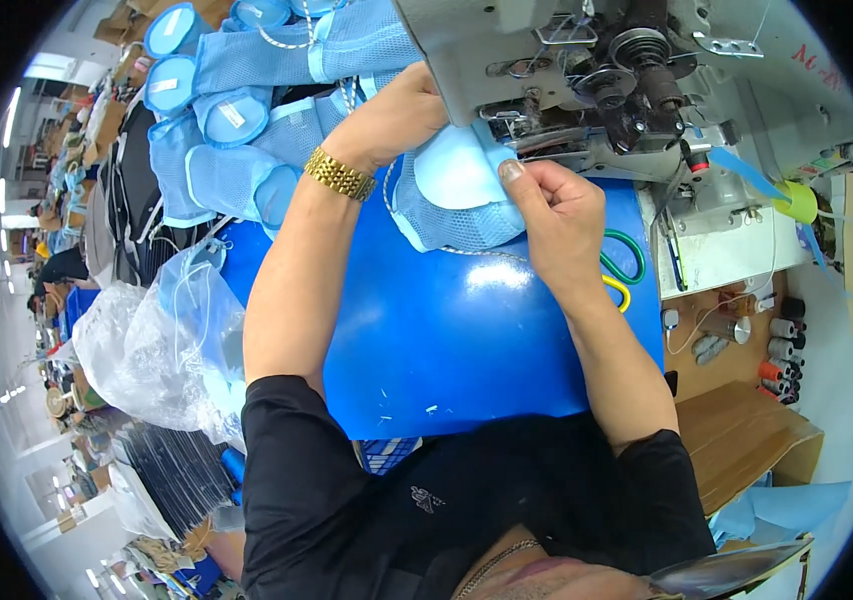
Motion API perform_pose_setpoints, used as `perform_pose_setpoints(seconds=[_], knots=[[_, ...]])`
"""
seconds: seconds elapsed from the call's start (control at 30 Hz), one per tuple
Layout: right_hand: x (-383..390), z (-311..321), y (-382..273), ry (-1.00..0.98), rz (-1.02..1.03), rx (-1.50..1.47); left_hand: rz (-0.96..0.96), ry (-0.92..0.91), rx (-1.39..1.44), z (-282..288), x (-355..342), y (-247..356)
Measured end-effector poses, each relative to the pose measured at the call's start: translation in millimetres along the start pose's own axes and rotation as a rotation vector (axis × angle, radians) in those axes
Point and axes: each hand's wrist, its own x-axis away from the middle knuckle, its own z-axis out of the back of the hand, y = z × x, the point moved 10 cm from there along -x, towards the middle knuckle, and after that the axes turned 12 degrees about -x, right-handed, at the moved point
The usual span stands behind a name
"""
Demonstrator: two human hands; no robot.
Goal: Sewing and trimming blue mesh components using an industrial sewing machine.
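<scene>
A light-blue mesh bag [477, 226] with a smooth round blue base [457, 172] lies under the head of a sewing machine [587, 90]. My right hand [562, 210] pinches the base's right edge between thumb and bent fingers. At the bag's far left is my left hand [397, 120], a gold watch on its wrist; the machine head hides its fingertips, so their grip does not show. A speckled cord [392, 185] runs along the bag's left side and below it. The needle area is hidden behind the machine head and the bag.
Several similar blue mesh bags [297, 130] with round bases are heaped at the far left. Clear plastic wrapping [147, 340] bulges beside the blue table [427, 340]. Scissors with green and yellow handles [625, 258] lie right of my right hand. Thread spools [785, 350] stand lower right, near a cardboard box [747, 440].
</scene>
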Motion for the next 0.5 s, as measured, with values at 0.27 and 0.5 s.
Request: perform_pose_setpoints(seconds=[0.27,0.5], knots=[[-2.0,-0.7,2.9,-0.013,0.056,-0.025,0.031,-0.008,0.002,-4.1,1.7,-5.0],[-3.6,-3.7,1.4,-0.024,0.056,0.0,0.172,0.499,-0.019,52.6,76.3,-16.0]])
